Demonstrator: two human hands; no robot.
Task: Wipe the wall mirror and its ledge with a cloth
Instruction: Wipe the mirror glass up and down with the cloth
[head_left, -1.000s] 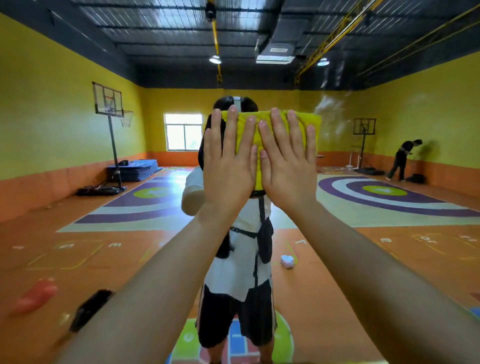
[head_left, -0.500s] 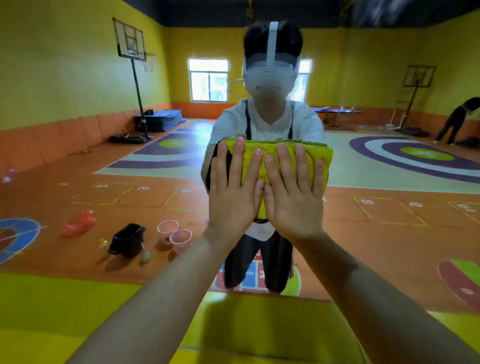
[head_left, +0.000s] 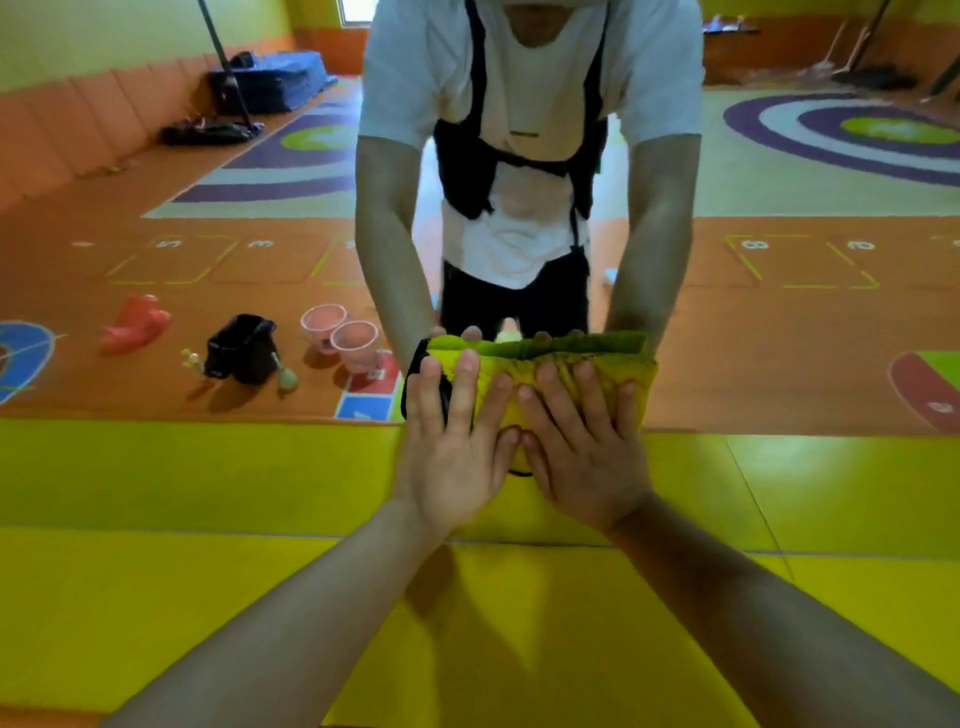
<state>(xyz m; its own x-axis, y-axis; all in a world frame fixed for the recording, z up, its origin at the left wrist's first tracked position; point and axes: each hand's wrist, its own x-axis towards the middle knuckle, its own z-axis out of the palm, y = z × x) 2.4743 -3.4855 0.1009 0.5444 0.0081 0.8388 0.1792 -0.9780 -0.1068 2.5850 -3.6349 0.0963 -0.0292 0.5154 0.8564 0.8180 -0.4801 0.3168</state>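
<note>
Cloth (head_left: 514, 364), folded and probably soft and light, sits low on the wall mirror (head_left: 779, 322) just above the ledge (head_left: 208, 467), pressed by left hand (head_left: 452, 457) and right hand (head_left: 587, 462), grip open and flat, likely best steered by palm pressure

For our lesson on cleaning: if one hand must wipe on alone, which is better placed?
Probably the right hand: its palm lies fully on the cloth; the left hand overhangs the cloth's left edge.

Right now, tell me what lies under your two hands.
The folded yellow cloth lies under the left hand and right hand, pressed flat at the mirror's bottom edge. The glass behind it is covered.
</note>
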